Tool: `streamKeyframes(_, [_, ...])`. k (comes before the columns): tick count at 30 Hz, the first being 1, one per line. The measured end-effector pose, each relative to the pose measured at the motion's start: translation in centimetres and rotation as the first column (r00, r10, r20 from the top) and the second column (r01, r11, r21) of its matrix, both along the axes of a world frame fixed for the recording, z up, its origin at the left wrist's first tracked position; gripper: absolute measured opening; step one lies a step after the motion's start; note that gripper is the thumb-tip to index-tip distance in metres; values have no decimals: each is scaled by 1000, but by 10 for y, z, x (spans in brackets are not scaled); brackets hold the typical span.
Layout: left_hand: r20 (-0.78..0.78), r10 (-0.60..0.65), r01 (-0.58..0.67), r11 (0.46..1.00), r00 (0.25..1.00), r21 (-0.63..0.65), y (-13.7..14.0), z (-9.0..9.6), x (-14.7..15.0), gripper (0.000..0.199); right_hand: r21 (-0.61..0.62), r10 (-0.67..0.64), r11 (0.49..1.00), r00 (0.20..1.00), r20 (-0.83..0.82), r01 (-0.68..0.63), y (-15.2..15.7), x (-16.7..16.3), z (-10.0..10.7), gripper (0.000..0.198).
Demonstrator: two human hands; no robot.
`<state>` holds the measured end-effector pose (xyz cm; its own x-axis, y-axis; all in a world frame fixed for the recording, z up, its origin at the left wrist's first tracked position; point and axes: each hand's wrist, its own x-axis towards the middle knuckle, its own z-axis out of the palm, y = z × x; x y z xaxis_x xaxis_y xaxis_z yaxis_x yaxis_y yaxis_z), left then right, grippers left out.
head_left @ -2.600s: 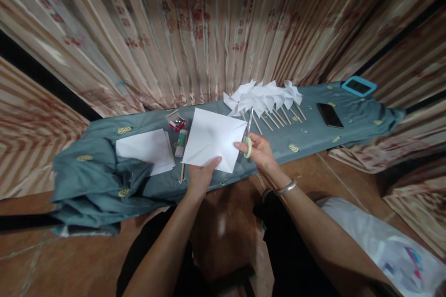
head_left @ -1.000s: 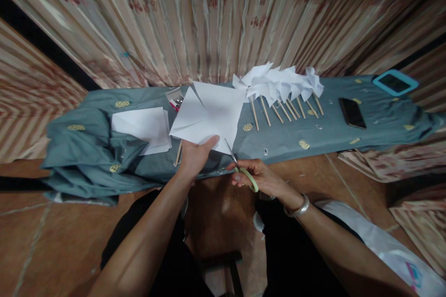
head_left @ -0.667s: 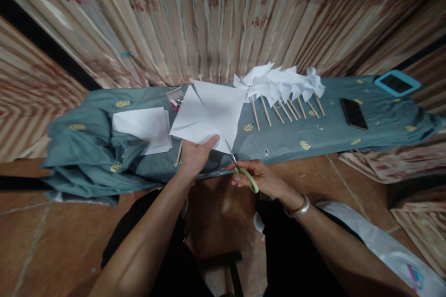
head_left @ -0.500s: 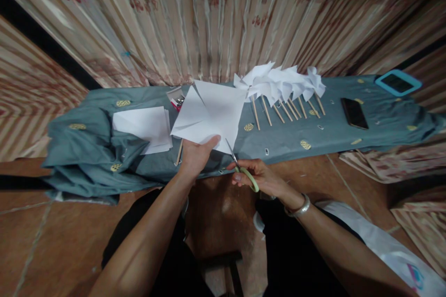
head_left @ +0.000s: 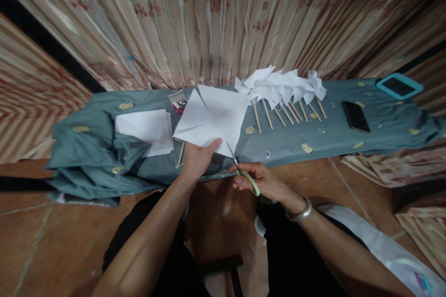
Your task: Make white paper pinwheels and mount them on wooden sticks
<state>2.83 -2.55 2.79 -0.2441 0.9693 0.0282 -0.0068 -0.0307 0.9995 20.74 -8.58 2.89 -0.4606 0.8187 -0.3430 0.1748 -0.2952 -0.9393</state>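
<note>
A square sheet of white paper [head_left: 219, 113] with slits cut in from its left side is pinched at the near edge by my left hand [head_left: 199, 158], thumb on top. My right hand [head_left: 258, 178] holds green-handled scissors [head_left: 249, 182], their blades at the paper's near right corner. Left of the sheet lies a stack of white paper [head_left: 144, 127], partly under a fold of cloth. Beyond my left hand is a small open box of metal pins [head_left: 180, 104]. A wooden stick [head_left: 181, 154] sticks out from under the held sheet.
Several white paper pinwheels [head_left: 278, 86] on wooden sticks lie in a row at the back right. Farther right are a black phone [head_left: 355, 116] and a blue-framed tablet [head_left: 399, 86]. A green cloth [head_left: 285, 141] covers the narrow table, and a pleated curtain [head_left: 223, 23] hangs behind.
The whole view has shifted slightly. My hands, the paper and the scissors keep nearly the same positions relative to each other.
</note>
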Motion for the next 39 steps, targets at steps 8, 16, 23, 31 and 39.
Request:
streamKeyframes(8, [21, -11, 12, 1000, 1000, -7, -1, 2, 1, 51, -13, -13, 1000, 1000, -24, 12, 0, 0, -1, 44])
streamKeyframes(16, [0, 10, -10, 1000, 1000, 5, 0, 2, -2, 53, -85, -67, 994, 996, -55, 62, 1, -3, 2, 44])
streamKeyframes(23, [31, 0, 0, 1000, 1000, 16, 1, 1, -3, 53, -127, -104, 988, 990, -94, 92, 0, -4, -2, 48])
streamKeyframes(31, [18, -3, 3, 1000, 1000, 15, 2, -2, -4, 52, -131, -115, 986, 990, -82, 104, -1, -5, -5, 47])
streamKeyframes(39, [21, -11, 12, 1000, 1000, -13, -1, -3, -3, 52, -60, -101, 993, 994, -44, 99, 0, -5, -2, 43])
